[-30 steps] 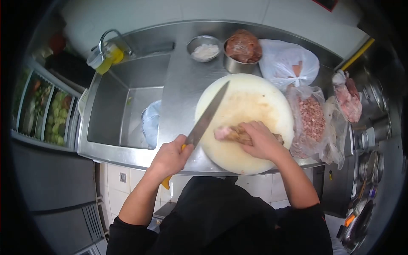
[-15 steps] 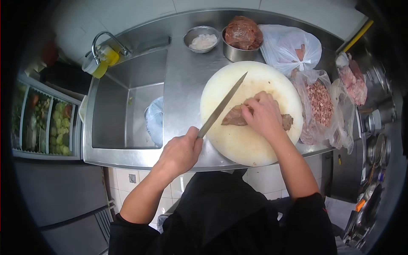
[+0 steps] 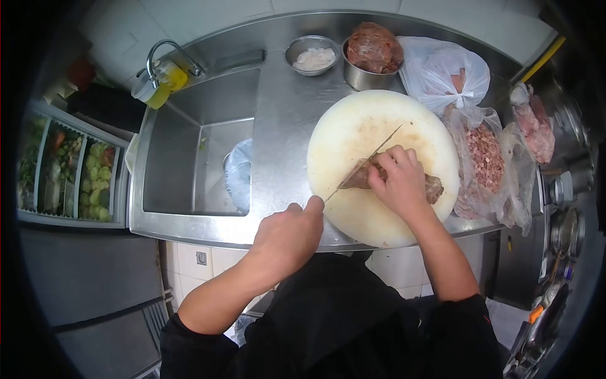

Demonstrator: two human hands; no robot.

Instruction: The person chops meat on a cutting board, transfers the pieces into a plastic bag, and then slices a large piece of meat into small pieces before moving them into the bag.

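Observation:
My left hand [image 3: 289,235] is closed round the handle of a long knife [image 3: 384,142]. Its blade stands nearly edge-on to my view and crosses the left end of a brown piece of meat [image 3: 358,179]. My right hand [image 3: 400,179] presses on the middle of that meat with curled fingers, just right of the blade. The meat's right end shows beyond my wrist, while the part under the palm is hidden. Beneath it all lies a round white cutting board [image 3: 341,123] with brownish stains.
Left of the board is a steel sink [image 3: 173,151] with a bluish plastic bag [image 3: 240,177] in it. Behind stand a bowl of white stuff [image 3: 314,59] and a pot [image 3: 366,79] heaped with dark red meat. Bags of meat [image 3: 484,158] crowd the right side.
The knife has moved right and turned edge-on, its blade now over the meat's left end. My left hand has followed it, and my right hand stays on the meat. The whole view has shifted slightly.

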